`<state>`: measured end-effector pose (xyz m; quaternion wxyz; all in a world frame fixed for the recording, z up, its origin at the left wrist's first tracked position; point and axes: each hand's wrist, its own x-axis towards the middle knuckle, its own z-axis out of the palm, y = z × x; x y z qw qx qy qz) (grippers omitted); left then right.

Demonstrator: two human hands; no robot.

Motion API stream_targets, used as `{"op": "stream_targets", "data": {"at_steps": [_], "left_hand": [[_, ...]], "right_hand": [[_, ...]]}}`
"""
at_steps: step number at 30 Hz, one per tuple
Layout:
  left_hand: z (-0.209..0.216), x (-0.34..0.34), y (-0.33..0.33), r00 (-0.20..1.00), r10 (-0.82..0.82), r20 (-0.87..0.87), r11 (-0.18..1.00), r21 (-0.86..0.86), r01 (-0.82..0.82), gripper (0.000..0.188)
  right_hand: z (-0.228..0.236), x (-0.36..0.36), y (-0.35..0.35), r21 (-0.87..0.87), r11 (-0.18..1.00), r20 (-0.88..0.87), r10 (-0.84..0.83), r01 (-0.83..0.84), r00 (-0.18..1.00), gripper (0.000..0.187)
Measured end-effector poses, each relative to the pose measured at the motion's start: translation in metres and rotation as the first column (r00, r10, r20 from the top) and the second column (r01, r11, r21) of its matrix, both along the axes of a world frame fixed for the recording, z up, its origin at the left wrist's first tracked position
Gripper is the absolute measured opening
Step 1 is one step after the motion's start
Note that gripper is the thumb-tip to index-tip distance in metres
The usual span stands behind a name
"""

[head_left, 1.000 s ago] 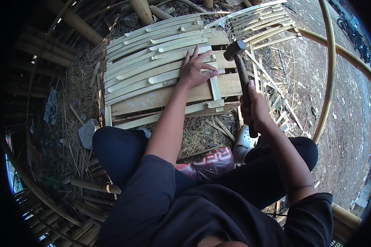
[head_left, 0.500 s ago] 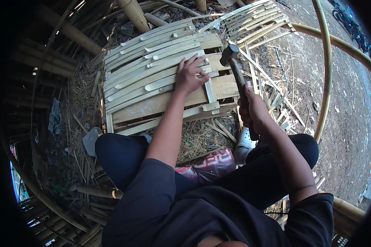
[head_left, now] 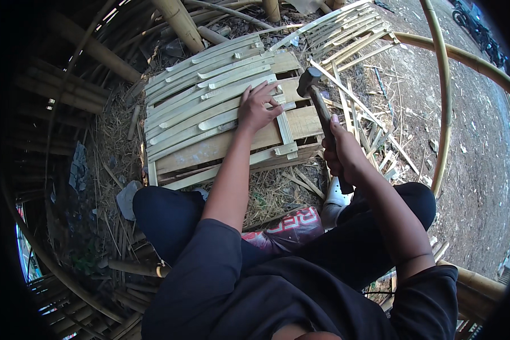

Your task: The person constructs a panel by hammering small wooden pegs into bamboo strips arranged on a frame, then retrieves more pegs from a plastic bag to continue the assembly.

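Pale split-bamboo slats [head_left: 190,101] lie side by side over a low wooden box of planks [head_left: 304,120], with a crosspiece [head_left: 287,131] near their right ends. My left hand [head_left: 257,109] rests on the slats, thumb and forefinger pinched together by the crosspiece. Whatever is between those fingertips is too small to make out. In my right hand [head_left: 343,150] is a hammer [head_left: 307,83], gripped by its dark wooden handle. Its metal head is raised to the right of my left hand, apart from the slats.
Another slatted bamboo panel [head_left: 351,28] lies beyond at the far right. Thick bamboo poles [head_left: 178,25] stand at the back, and a curved pole [head_left: 449,102] rises on the right. Bamboo offcuts [head_left: 379,144] litter the ground. A printed sack [head_left: 292,229] lies between my legs.
The hammer head has come slightly lower and nearer my left hand. My left hand keeps its pinch at the same spot on the slats. The whole view has shifted a little.
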<state>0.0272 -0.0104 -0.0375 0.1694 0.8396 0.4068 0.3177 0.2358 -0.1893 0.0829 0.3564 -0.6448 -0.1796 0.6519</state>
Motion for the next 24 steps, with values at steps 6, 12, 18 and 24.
{"op": "stream_targets", "data": {"at_steps": [6, 12, 18, 24], "left_hand": [[0.010, -0.011, 0.011, 0.994, -0.102, -0.025, 0.992, -0.082, 0.100, 0.023], [0.028, -0.032, 0.018, 0.967, -0.043, -0.249, 0.995, -0.094, 0.020, 0.059], [0.017, -0.046, 0.015, 0.887, 0.120, -0.446, 0.992, 0.086, -0.091, 0.085], [0.012, -0.044, 0.015, 0.884, 0.109, -0.454, 0.993, 0.084, -0.080, 0.087]], "right_hand": [[0.002, 0.003, -0.001, -0.021, 0.999, -0.025, 0.041, -0.041, 0.999, 0.061], [-0.003, 0.006, -0.002, 0.018, 1.000, 0.021, 0.025, -0.026, 0.999, 0.061], [-0.030, -0.003, 0.002, 0.055, 0.994, 0.114, 0.087, -0.094, 0.990, 0.058], [-0.051, -0.012, 0.010, 0.119, 0.974, 0.203, 0.168, -0.194, 0.965, 0.058]]}}
